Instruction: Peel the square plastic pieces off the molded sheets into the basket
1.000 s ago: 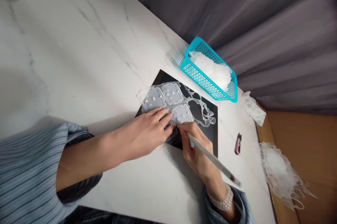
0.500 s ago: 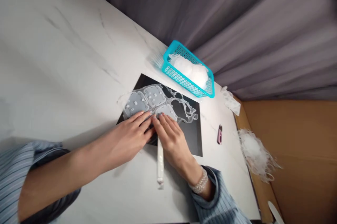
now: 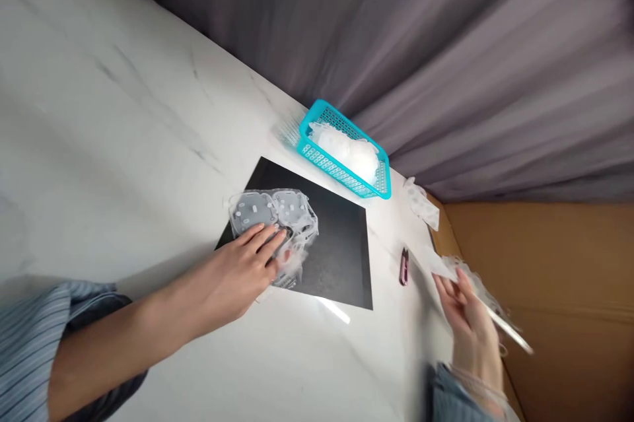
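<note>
On the black mat (image 3: 337,257) lies a crumpled clear plastic sheet (image 3: 297,207) with grey rounded panels and small raised nubs. My left hand (image 3: 247,270) rests on the sheet's near part, fingers stretched out flat, covering some of it. Away to the right, my right hand (image 3: 465,306) is raised beside the cardboard box, partly blurred. Its fingers are closed on a white strip (image 3: 510,329), whose narrow end sticks out to the right. A pale flat piece (image 3: 438,263) shows at the fingertips; I cannot tell whether it belongs to the strip.
A turquoise basket (image 3: 341,171) with white bundled material (image 3: 347,151) stands behind the mat. Pink thread snips (image 3: 404,268) lie to its right. A crumpled white piece (image 3: 421,204) lies near the edge of the cardboard box (image 3: 545,263). Grey curtain (image 3: 396,32) hangs behind.
My right hand has left the sheet and moved right to the box, carrying the white strip. The sheet's right part is now bunched closer to my left hand, which stays in place.
</note>
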`<state>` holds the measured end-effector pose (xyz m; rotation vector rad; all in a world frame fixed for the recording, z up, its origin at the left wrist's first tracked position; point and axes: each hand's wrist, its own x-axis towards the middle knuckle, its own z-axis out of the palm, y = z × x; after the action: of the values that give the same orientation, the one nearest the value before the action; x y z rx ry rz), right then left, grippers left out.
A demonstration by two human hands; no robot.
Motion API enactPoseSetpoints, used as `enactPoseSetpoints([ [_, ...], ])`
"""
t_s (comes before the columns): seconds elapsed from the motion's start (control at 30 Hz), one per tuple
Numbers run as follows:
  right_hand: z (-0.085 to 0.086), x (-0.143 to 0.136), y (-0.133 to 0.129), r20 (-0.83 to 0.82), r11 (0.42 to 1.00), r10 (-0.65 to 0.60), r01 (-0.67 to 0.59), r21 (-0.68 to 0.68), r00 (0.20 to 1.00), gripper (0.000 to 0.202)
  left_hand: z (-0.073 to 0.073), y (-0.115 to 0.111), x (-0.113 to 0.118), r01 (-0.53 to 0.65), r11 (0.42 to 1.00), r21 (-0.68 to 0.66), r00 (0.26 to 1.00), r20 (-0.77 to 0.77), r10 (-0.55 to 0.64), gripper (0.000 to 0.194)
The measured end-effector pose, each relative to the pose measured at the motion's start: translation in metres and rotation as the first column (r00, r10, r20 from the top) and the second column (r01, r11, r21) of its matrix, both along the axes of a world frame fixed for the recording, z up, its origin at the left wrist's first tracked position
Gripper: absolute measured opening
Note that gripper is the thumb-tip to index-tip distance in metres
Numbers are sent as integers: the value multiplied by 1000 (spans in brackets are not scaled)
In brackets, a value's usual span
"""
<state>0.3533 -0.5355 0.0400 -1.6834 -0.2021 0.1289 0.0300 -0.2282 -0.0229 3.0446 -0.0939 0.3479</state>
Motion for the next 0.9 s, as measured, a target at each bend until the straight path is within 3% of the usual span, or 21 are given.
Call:
enactPoseSetpoints([
  [0.07, 3, -9, -17, -88, 988, -113, 121, 96, 990, 14, 1, 1, 0, 8, 1000, -3, 1000, 12, -8, 50],
  [0.13, 6, -34, -8, -173, 962, -150, 183, 201, 974, 23, 0, 1, 0, 29, 999, -15, 998, 57, -28, 50],
  [0.27, 23, -95, 58, -253, 958, 115, -40, 283, 961, 24, 6, 2, 2, 138, 985, -100, 967, 226, -113, 32],
  [0.33, 35, -119, 90, -265, 937, 270, -189, 293, 926, 18, 17, 2, 2, 215, 943, -255, 933, 339, -121, 23],
  [0.4, 47, -136, 112, -237, 895, 410, -339, 290, 881, 13, 32, 1, 3, 243, 822, -515, 921, 387, -29, 24],
  [0.43, 51, -142, 119, -209, 870, 468, -406, 279, 859, 12, 40, 2, 3, 222, 720, -657, 934, 355, 36, 25],
  [0.53, 59, -152, 133, -100, 813, 572, -546, 203, 814, 13, 60, 3, 2, 106, 294, -950, 986, 139, 93, 23],
  [0.6, 61, -156, 140, -48, 803, 591, -581, 128, 806, 14, 67, 4, 2, 73, 30, -997, 997, 73, 11, 27],
  [0.63, 61, -157, 143, -34, 802, 595, -589, 98, 803, 14, 69, 5, 2, 69, -60, -996, 997, 70, -24, 27],
  [0.7, 62, -159, 147, -35, 799, 601, -599, 62, 798, 13, 69, 5, 2, 62, -144, -988, 997, 67, -31, 25],
  [0.9, 64, -160, 151, -41, 799, 601, -601, 22, 798, 13, 68, 4, 0, 24, -138, -990, 998, 15, 69, 21],
])
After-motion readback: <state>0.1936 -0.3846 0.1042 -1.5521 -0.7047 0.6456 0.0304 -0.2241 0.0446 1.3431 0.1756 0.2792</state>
